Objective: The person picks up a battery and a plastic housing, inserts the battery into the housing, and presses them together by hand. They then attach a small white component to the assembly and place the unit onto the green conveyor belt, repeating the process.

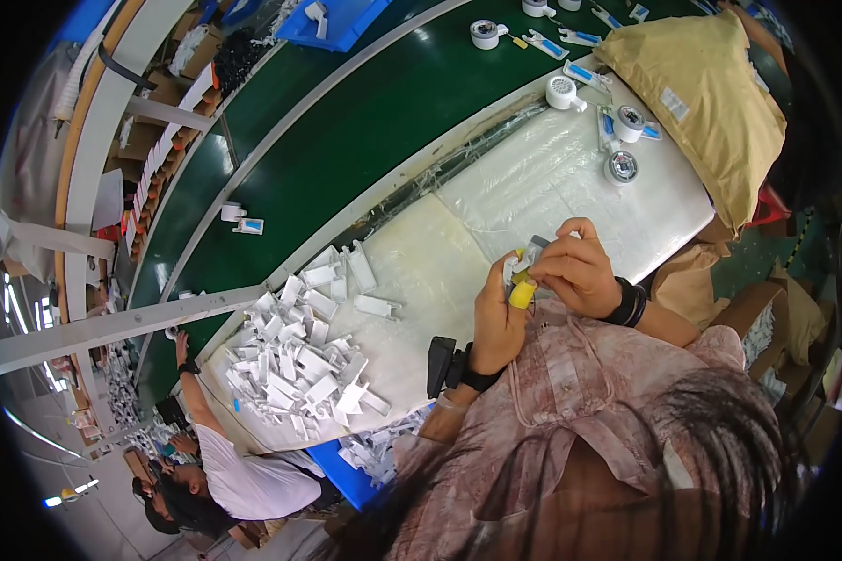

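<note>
My left hand [498, 323], with a yellow cot on one fingertip, and my right hand [578, 271] meet over the white work table [440, 271]. Together they grip a small white and grey plastic part [530, 251] between the fingers. Most of the part is hidden by my fingers. A black watch-like device sits on my left wrist, and a black band on my right wrist. A heap of several white plastic pieces [299, 360] lies on the table to my left.
A green conveyor belt [346, 122] runs beside the table, carrying small white parts and tape rolls [485, 34]. A tan padded bag [702, 93] lies at the table's far end near round white parts [621, 166]. Another person [225, 467] works at the lower left. A blue bin [332, 23] sits far off.
</note>
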The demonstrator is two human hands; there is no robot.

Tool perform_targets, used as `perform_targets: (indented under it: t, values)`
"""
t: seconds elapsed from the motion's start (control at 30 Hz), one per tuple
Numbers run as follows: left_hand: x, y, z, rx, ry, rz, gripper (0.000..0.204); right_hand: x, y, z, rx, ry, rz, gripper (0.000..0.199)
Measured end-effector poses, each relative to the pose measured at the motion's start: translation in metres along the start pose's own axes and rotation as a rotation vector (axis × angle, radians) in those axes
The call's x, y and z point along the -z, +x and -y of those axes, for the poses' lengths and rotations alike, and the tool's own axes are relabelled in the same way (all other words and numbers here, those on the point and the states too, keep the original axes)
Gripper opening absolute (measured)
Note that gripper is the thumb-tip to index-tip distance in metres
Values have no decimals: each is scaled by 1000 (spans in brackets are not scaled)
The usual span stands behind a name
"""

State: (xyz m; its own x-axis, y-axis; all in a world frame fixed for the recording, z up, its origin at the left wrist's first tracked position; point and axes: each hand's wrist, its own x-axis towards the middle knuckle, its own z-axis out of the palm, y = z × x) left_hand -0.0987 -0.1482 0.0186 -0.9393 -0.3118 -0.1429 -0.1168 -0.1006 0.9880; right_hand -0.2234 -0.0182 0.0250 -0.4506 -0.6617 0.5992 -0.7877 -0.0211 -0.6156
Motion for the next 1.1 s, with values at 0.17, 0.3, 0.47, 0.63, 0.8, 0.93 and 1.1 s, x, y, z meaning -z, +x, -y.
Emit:
perform_targets:
  t: [0.17,0.3,0.47,0.63,0.8,0.93,1.1]
  values:
    - [0,0,-3,-24,62,-16,33,-1,-1,-1,25,8,11,27]
    - [-3,-2,-3,-54,78,-53,30,-2,-3,1,19,23,4,24]
    - [4,5,12,-47,120,-44,29,-8,-5,0,-20,17,-3,22]
    - [23,21,3,199,-33,-60,24,-17,1,-15,-47,16,69,20]
    - [105,91,7,182,-116,-245,33,4,8,-66,-291,-83,150,25]
    - [199,139,28,66,61,-335,27,41,13,-130,-477,-232,92,27]
    - [298,198,47,55,45,-579,35,86,22,-209,-509,-787,86,44]
